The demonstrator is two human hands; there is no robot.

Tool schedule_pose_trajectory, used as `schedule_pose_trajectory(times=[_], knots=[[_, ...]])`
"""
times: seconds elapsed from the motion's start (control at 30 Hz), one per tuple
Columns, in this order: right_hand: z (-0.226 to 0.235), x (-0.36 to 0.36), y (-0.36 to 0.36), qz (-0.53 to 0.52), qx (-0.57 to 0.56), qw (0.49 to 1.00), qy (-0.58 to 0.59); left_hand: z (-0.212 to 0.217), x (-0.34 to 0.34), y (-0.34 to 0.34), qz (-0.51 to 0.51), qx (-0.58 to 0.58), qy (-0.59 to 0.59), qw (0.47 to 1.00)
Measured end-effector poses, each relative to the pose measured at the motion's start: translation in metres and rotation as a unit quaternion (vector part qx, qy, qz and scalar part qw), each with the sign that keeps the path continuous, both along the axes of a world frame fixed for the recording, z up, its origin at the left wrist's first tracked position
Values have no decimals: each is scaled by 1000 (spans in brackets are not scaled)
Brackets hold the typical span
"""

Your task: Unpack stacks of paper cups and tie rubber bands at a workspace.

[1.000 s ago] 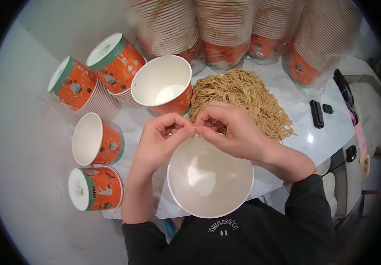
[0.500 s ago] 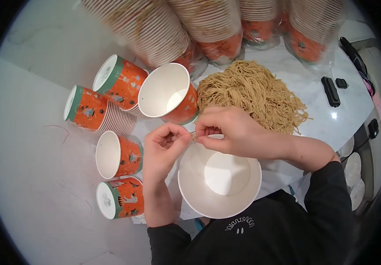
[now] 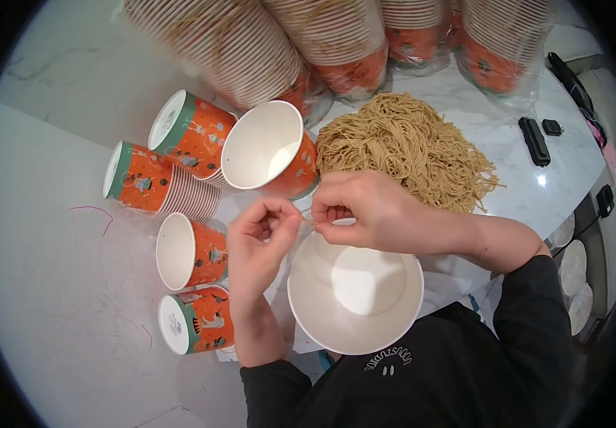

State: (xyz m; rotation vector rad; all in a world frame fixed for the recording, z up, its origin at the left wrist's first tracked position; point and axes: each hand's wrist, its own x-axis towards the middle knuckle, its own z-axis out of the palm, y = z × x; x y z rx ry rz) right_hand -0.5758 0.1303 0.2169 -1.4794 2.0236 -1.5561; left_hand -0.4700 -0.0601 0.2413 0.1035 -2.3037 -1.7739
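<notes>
A short piece of tan string [image 3: 307, 221] stretches between my two hands, over the far rim of a large white-lined paper tub [image 3: 326, 307]. My left hand [image 3: 261, 239] pinches one end with thumb and forefinger. The other end is pinched by my right hand [image 3: 358, 210], whose other fingers are curled in. Just beyond my right hand lies a loose heap of tan string [image 3: 400, 146]. An orange and green paper tub [image 3: 265, 143], its white mouth facing me, stands left of the heap.
Along the left lie several orange tubs, among them a nested stack [image 3: 140, 178] and a single tub [image 3: 208, 321]. Tall plastic-wrapped tub stacks [image 3: 350, 50] line the back. A black oblong object [image 3: 535, 143] lies at the right of the marbled white table [image 3: 572, 164].
My left hand has shifted slightly left, away from my right hand. More of the string shows between my fingertips. The tub beneath has barely moved.
</notes>
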Motion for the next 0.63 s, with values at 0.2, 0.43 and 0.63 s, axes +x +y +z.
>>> schedule_pose_trajectory(times=[0.2, 0.43, 0.63], knots=[[2, 0, 2, 5, -3, 1000, -18, 5, 0, -6, 20, -186, 57, 981], [16, -2, 11, -17, 40, 999, 3, 15, 4, -11, -10, -264, 82, 961], [14, -3, 10, -8, 32, 999, 1, 14, 4, -13, -11, -262, 79, 962]])
